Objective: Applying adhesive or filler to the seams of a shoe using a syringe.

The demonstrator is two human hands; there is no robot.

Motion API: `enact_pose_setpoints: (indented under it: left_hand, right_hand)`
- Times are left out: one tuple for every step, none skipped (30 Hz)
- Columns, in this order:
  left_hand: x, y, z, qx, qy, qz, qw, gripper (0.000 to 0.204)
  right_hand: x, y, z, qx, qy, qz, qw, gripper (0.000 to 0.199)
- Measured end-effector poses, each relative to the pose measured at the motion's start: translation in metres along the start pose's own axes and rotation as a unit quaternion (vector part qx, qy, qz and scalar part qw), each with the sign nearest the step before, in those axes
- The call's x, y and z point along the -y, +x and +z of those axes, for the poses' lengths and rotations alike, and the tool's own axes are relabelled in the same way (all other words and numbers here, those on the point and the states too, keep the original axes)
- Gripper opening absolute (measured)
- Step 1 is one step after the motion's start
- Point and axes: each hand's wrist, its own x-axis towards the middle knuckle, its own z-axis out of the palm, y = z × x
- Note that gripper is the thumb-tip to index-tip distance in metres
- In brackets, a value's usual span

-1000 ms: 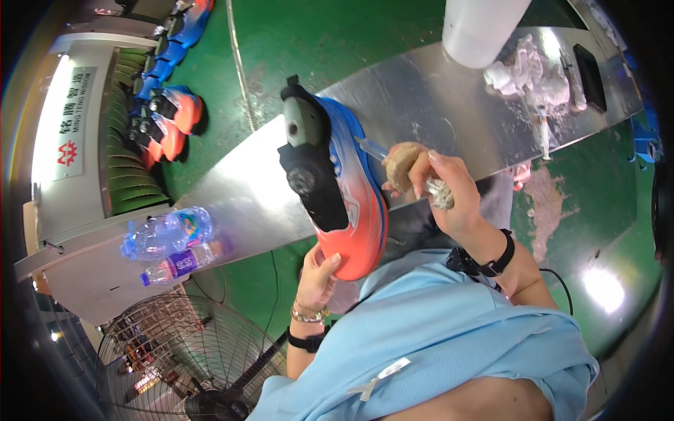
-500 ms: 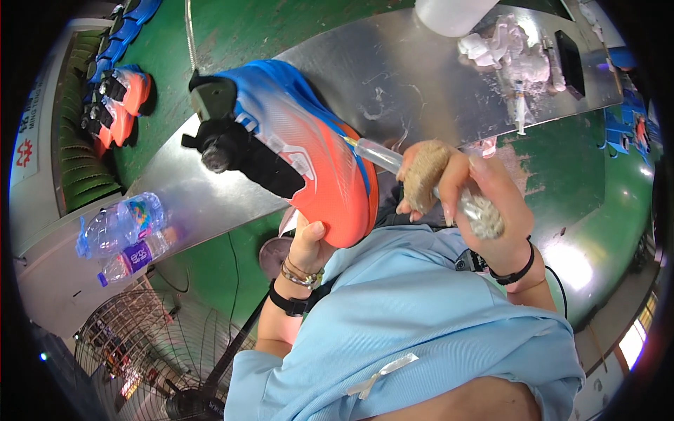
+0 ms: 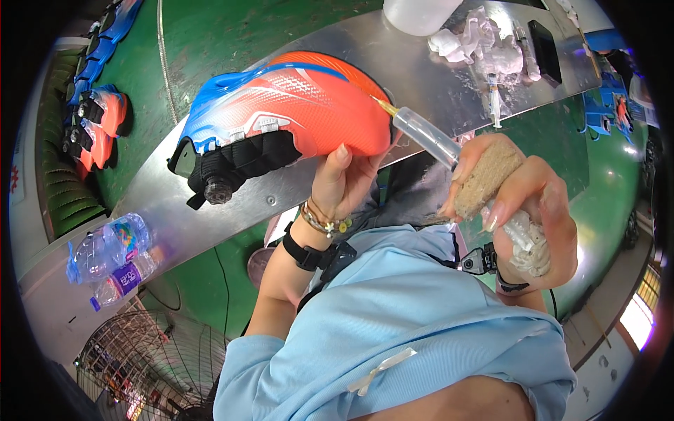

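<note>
Orange-and-blue shoe gripped by left hand, right hand clutching syringe and sponge

Bare metal bench lies open behind the shoe (plastic clutter crowds its far end).

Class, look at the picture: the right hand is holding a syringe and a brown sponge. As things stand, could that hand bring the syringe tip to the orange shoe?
Probably yes. The right hand already aims the syringe at the orange shoe; its tip sits at the toe edge, nothing between. The left hand props the shoe from underneath.
</note>
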Motion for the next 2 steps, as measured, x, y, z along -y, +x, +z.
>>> enact_pose_setpoints:
  left_hand:
    - [0.0018,0.0037,-0.0032,-0.011,0.002,0.01,1.0,0.07]
    - [0.0014,0.0066,-0.0045,-0.008,0.006,0.01,1.0,0.07]
  right_hand:
    - [0.0005,0.001,-0.0016,-0.002,-0.002,-0.004,1.0,0.049]
    - [0.0009,0.0013,-0.0034,0.0,-0.01,0.002,1.0,0.049]
